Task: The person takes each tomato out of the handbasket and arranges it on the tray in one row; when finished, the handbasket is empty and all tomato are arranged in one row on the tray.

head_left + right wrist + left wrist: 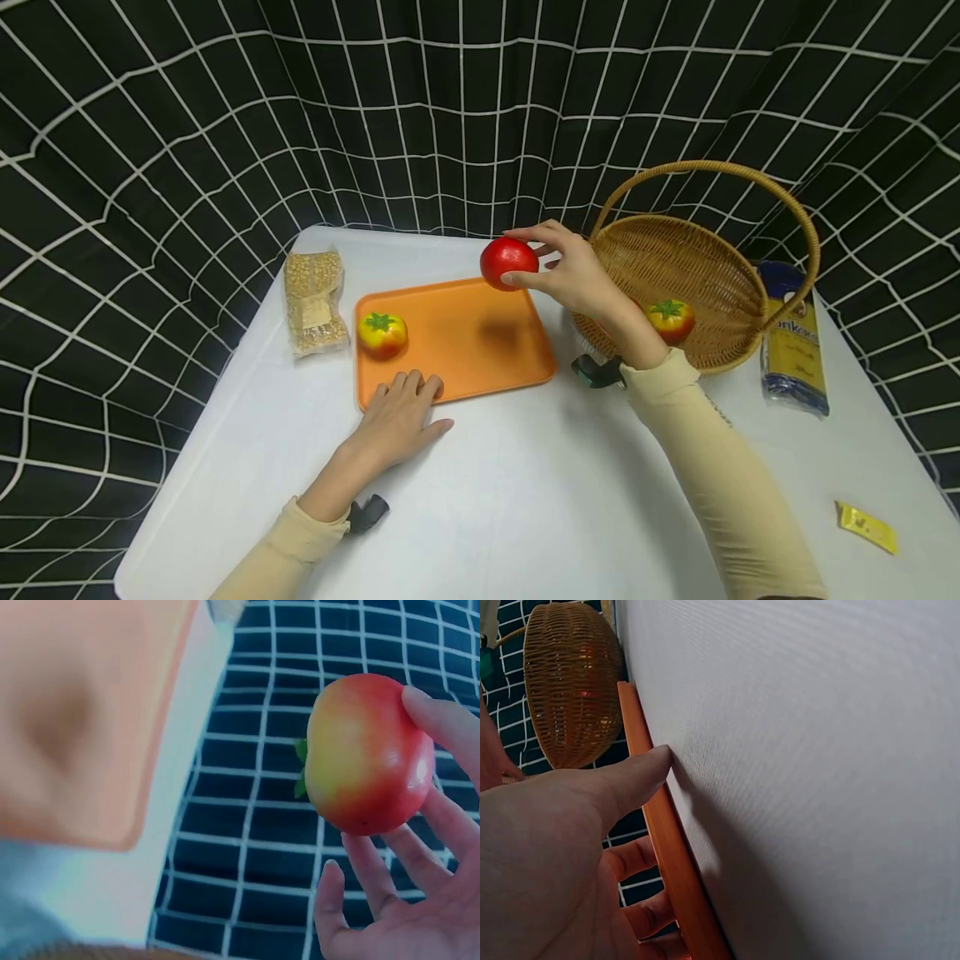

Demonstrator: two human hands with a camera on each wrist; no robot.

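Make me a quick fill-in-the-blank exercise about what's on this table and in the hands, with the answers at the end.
1. The raised fruit is held in the person's ____.
2. In the head view, the resting fruit sits near the ____ end of the orange tray.
3. The blue-and-yellow package lies beside the wicker ____.
4. The tabletop under the tray is coloured ____.

Missing words: right hand; left; basket; white.

There can be counted at least three round, red-and-yellow, green-topped fruits (509,263) (382,337) (671,325); one rectangular orange tray (465,337); one brown wicker basket (705,262); one clear bag of yellow kernels (311,283); one blue-and-yellow packet (797,354); one small yellow sachet (867,527); one white table (517,492).
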